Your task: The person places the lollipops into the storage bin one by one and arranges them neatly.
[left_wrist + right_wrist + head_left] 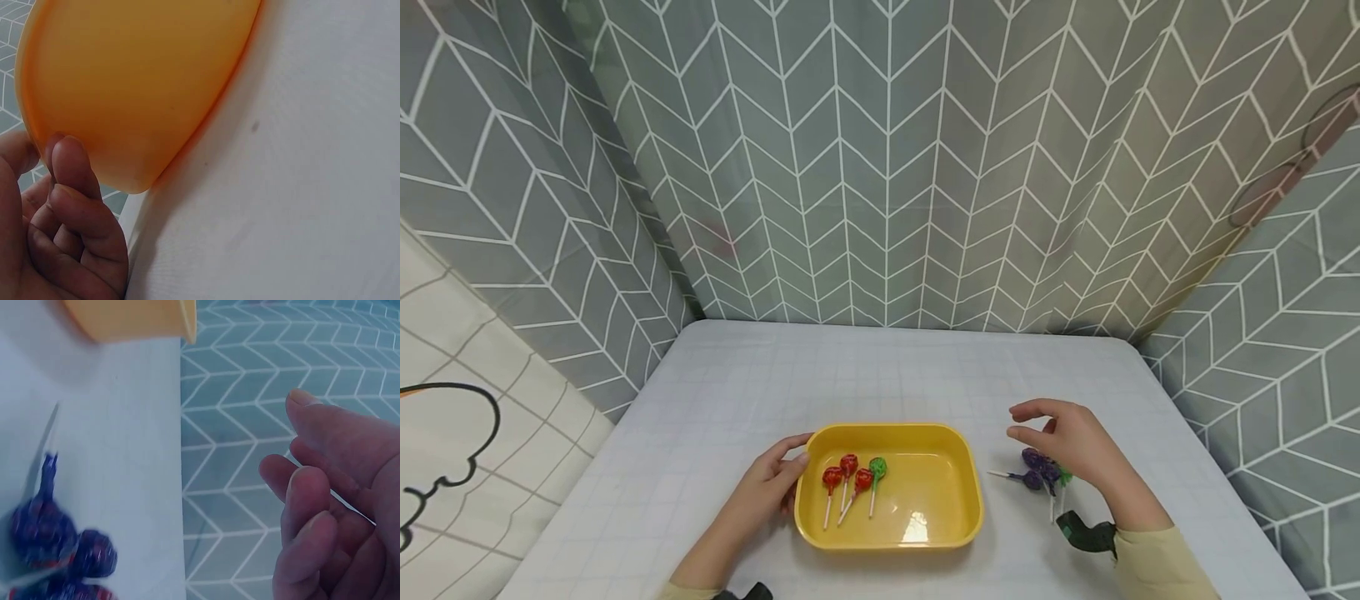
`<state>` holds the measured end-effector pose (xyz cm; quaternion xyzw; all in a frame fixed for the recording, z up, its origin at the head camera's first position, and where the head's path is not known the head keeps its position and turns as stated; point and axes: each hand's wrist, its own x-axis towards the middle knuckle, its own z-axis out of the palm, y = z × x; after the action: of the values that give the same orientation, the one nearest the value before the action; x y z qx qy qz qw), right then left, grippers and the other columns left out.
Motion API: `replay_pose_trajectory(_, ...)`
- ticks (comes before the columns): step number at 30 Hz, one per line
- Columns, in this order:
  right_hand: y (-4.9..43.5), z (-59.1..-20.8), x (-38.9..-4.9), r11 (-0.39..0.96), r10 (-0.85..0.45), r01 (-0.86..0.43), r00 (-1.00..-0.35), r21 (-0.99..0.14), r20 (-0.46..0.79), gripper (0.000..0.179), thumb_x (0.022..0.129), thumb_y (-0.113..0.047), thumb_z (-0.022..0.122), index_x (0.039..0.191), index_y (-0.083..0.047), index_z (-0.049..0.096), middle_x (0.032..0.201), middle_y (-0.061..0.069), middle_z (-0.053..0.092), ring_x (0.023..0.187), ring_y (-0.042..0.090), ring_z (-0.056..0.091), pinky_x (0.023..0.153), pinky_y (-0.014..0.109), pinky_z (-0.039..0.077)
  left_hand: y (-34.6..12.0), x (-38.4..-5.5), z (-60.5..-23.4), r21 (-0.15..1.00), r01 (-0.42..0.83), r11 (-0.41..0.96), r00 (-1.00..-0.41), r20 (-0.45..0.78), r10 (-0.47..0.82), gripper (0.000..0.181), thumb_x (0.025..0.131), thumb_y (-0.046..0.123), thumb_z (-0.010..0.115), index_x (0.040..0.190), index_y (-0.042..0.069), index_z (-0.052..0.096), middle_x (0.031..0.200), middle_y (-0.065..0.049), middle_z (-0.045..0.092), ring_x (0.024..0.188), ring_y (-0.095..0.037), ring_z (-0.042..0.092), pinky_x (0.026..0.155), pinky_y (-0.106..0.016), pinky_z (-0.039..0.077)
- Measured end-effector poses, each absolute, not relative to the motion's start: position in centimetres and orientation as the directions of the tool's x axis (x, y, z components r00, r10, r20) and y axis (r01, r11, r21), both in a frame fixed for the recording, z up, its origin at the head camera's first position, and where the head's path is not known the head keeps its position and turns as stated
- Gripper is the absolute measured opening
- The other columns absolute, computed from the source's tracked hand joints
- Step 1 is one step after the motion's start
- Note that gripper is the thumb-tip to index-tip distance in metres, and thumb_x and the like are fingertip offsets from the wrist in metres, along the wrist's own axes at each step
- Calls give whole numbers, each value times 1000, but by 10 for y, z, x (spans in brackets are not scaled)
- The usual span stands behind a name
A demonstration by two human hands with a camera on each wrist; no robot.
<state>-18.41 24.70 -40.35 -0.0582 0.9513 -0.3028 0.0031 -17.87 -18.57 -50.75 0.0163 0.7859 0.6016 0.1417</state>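
Observation:
My left hand (767,479) holds the left rim of a yellow tray (917,543), its fingertips (70,159) against the outer wall in the left wrist view. Inside the tray's left half lie red lollipops (832,477) and a green lollipop (877,467), sticks toward the near side. To the right of the tray, my right hand (1078,437) hovers above a small bunch of purple lollipops (1032,480), thumb and fingers apart with nothing between them. A green-wrapped lollipop (1065,477) shows partly beneath that hand. In the right wrist view, the purple lollipops (44,534) sit apart from the fingers.
Everything stands on a white table (880,367) with rounded far corners. Grey curtains (880,167) with a white chevron pattern hang behind and at both sides. A dark band (1086,533) is around the right wrist.

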Motion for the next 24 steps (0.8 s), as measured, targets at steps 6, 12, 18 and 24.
replay_pose_trajectory(6, 261, -408, -176, 809, -64, -46, -998, -586, -9, 43, 73, -57, 63, 104, -28, 63, 100, -9, 60, 74, 16, 52, 57, 29, 46, -185, -177, -506, 951, -148, 272, -958, -206, 200, 44, 86, 50, 51, 126, 34, 44, 67, -14, 60, 48, -23, 50, 45, -35, 46)
replay_pose_trajectory(12, 273, -415, -167, 806, -25, 0, -999, -591, -35, 51, 71, -63, 60, 107, -27, 62, 106, -5, 60, 79, 17, 53, 61, 29, 46, -184, -175, -507, 954, -148, 261, -957, -204, 204, 44, 87, 49, 51, 127, 34, 44, 65, -15, 58, 48, -23, 50, 45, -35, 46)
replay_pose_trajectory(18, 284, -419, -159, 814, 23, 53, -998, -579, -59, 55, 72, -65, 57, 109, -25, 63, 106, -4, 60, 77, 15, 55, 61, 29, 44, -184, -175, -506, 953, -142, 269, -959, -200, 201, 44, 87, 49, 51, 127, 33, 44, 67, -15, 59, 48, -23, 50, 45, -35, 46)
replay_pose_trajectory(24, 292, -423, -154, 814, 49, 95, -994, -573, -95, 56, 74, -59, 60, 114, -20, 61, 106, -1, 60, 69, 14, 55, 56, 30, 42, -181, -169, -484, 949, -161, 273, -953, -221, 208, 42, 90, 43, 50, 129, 29, 43, 69, -16, 60, 49, -21, 50, 47, -34, 47)
